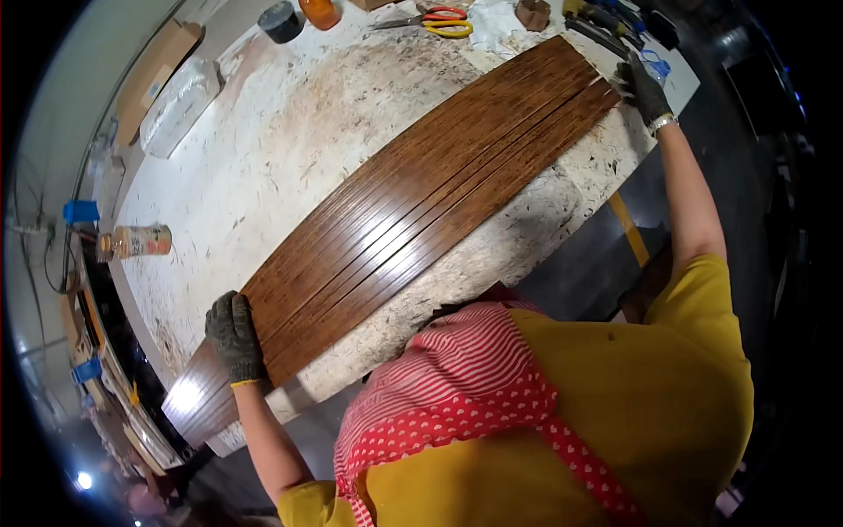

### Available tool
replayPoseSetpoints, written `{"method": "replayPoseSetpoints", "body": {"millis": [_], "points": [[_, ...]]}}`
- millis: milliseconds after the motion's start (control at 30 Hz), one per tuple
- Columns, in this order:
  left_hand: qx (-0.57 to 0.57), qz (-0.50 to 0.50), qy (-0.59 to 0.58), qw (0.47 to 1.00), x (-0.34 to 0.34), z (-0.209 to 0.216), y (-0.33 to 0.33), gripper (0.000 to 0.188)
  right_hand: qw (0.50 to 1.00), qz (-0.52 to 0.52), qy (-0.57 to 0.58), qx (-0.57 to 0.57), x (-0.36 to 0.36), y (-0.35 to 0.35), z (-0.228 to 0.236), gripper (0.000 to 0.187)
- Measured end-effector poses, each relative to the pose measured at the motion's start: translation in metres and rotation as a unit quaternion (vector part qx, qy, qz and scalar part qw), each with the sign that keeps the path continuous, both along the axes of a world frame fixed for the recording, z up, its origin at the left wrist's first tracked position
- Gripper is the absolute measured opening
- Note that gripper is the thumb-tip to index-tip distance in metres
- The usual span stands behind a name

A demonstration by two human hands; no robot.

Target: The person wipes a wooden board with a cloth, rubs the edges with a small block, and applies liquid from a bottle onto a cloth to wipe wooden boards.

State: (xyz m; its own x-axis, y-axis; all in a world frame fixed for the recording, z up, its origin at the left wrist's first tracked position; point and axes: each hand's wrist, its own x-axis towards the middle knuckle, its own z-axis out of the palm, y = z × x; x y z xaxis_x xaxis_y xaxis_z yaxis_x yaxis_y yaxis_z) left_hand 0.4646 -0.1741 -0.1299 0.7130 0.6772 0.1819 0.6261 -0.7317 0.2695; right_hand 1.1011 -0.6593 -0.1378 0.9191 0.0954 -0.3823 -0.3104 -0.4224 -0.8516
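Note:
Long dark-brown wooden planks (386, 202) lie side by side, slanting across the work table, with narrow gaps between some of them. My left hand (235, 338), in a dark knitted glove, rests at their near-left end, fingers close together and stretched toward the far edge. Beyond that hand a paler, shinier brown board (198, 395) sticks out toward the table corner. At the planks' far-right end is my right hand (645, 92), gloved as well, its fingers apart and their tips by the plank ends. The undersides of both hands are hidden.
Red-and-yellow-handled scissors (448, 22), a dark tape roll (279, 22) and an orange container (320, 10) stand along the far side of the stained white table (290, 158). Hand tools (606, 22) lie at far right. On the left are a bottle (136, 241) and a plastic-wrapped pack (180, 105).

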Motion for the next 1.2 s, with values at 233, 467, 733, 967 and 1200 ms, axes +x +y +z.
{"method": "replayPoseSetpoints", "body": {"millis": [233, 467, 733, 967, 1200], "points": [[0.02, -0.048, -0.028, 0.998, 0.0, -0.002, 0.001, 0.024, 0.966, -0.133, 0.017, 0.221, -0.02, 0.044, -0.046, 0.045], [0.01, -0.032, -0.012, 0.999, 0.006, 0.004, -0.006, 0.026, 0.829, 0.201, -0.34, -0.396, -0.019, 0.025, -0.023, 0.048], [0.026, 0.001, -0.014, 1.0, 0.0, 0.009, -0.01, 0.032, 0.796, 0.234, -0.51, -0.225, -0.257, 0.121, 0.024, 0.048], [0.116, -0.232, -0.035, 0.965, -0.008, 0.009, -0.081, 0.056, 0.71, 0.418, -0.52, -0.224, -0.34, 0.13, 0.029, 0.053], [0.059, -0.28, 0.057, 0.957, -0.012, -0.001, -0.104, 0.068, 0.726, 0.347, -0.489, -0.337, -0.353, 0.119, 0.006, 0.067]]}}
